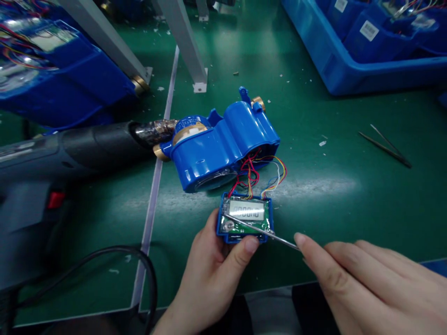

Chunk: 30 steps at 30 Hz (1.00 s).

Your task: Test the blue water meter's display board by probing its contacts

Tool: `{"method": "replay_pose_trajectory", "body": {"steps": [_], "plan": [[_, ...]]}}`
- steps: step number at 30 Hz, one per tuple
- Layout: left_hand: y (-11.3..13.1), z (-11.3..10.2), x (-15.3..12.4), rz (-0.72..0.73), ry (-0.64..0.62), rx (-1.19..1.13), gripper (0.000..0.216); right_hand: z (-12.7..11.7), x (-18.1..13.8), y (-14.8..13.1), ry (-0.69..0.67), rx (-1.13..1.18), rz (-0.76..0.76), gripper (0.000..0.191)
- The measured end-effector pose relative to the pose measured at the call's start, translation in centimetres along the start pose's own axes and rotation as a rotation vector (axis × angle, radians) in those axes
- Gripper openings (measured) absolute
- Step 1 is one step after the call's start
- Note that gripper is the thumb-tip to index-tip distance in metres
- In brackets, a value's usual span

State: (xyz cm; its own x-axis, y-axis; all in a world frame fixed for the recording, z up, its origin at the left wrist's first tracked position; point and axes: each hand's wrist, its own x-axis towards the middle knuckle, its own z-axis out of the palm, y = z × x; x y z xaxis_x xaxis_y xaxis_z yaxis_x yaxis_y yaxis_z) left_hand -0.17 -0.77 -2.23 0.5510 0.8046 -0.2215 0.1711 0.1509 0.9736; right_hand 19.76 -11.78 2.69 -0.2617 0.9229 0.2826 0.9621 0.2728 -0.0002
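My left hand [223, 265] is closed around a small display module [249, 228], a blue-edged green circuit board with a lit digit screen [247, 210]. Red, yellow, white and black wires [253, 172] run from it into a blue water meter body [226, 144], which lies on the table just beyond. From the right, my right hand [356, 274] grips a thin metal rod tool [268, 235]. Its tip rests on or just over the board's left side, beside the screen; contact cannot be made out. The tool's handle is hidden in the fingers.
A heat gun [87, 149] lies at left, its nozzle against the meter body, its black cable [146, 260] curling in front. Tweezers [387, 151] lie at right. A blue bin [335, 74] and more meters [70, 79] stand behind, near grey metal legs [185, 42].
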Motion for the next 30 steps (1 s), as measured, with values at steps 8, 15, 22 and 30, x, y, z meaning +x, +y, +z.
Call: {"method": "replay_pose_trajectory", "body": {"steps": [8, 15, 22, 30], "plan": [[-0.1, 0.6, 0.1, 0.045, 0.103, 0.057, 0.021, 0.7, 0.0, -2.3, 0.021, 0.174, 0.183, 0.029], [-0.6, 0.5, -0.2, 0.049, 0.129, 0.052, 0.022, 1.2, -0.5, -3.9, 0.058, 0.183, 0.191, 0.035], [-0.4, 0.6, -0.3, 0.009, 0.163, -0.002, 0.026, 0.9, -0.5, -3.8, 0.055, 0.114, 0.155, 0.036], [-0.3, 0.5, -0.4, -0.014, 0.179, -0.057, 0.032, 1.0, 0.0, -4.9, 0.132, -0.017, 0.207, 0.034]]}}
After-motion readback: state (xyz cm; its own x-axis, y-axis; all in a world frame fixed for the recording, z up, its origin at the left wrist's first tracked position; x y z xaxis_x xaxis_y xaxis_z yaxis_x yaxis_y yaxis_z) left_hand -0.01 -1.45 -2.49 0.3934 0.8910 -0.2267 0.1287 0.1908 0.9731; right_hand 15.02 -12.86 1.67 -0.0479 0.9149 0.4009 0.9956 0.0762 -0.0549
